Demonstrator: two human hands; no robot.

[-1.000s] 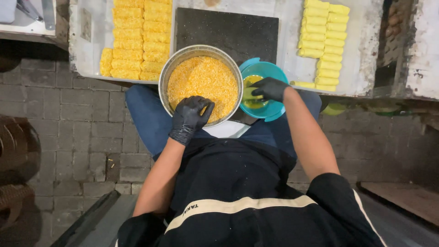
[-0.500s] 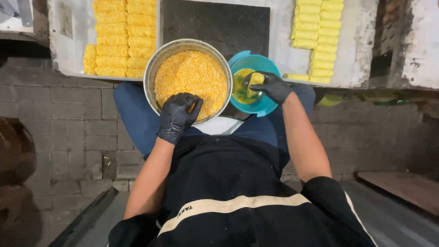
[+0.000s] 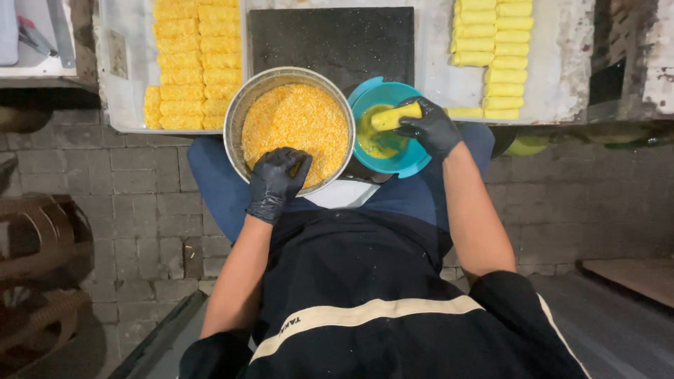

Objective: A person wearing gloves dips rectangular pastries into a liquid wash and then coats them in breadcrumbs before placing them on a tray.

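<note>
left hand resting loosely in crumb bowl | right hand gripping yellow roll in teal bowl | turning it should be coating it evenly

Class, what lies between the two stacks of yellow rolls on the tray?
In the head view, a dark rectangular board lies between the breaded stack and plain stack.
</note>
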